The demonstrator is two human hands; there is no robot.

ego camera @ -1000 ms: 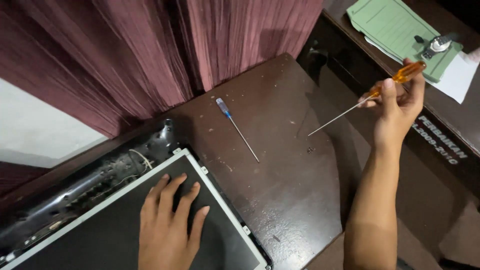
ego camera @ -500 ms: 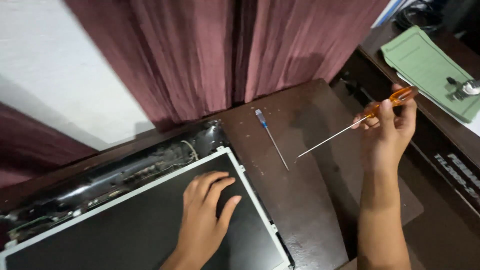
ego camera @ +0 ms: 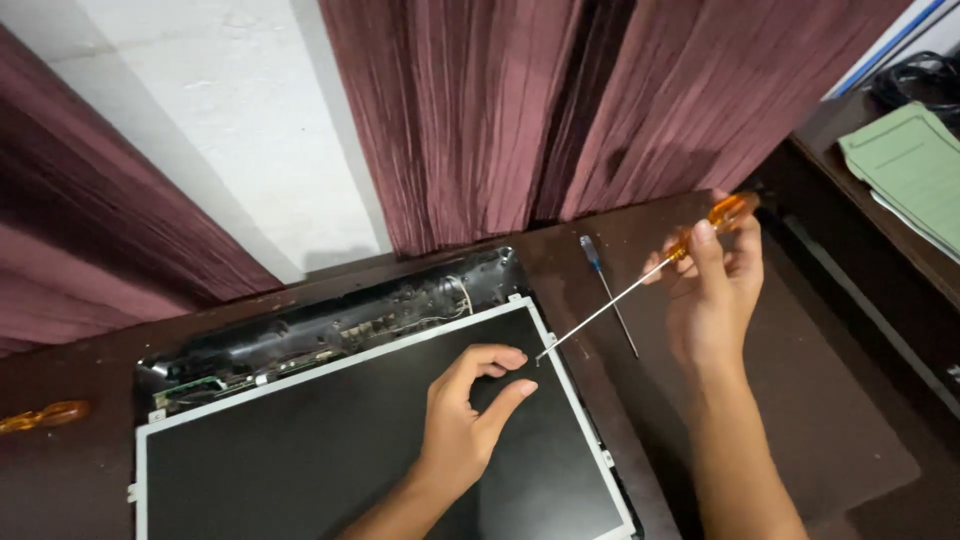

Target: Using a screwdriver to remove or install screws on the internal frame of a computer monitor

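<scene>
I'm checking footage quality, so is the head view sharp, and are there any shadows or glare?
Head view: mostly sharp; the right hand and its orange-handled screwdriver are crisp; soft shadows lie on the dark table; the black panel under the left hand shows no glare.

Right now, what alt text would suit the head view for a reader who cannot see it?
The right hand holds a long orange-handled screwdriver, its tip at the edge of a flat dark display panel with a pale metal frame, while the left hand rests curled on the panel. A blue-handled screwdriver lies on the dark brown wooden table before maroon curtains.
</scene>
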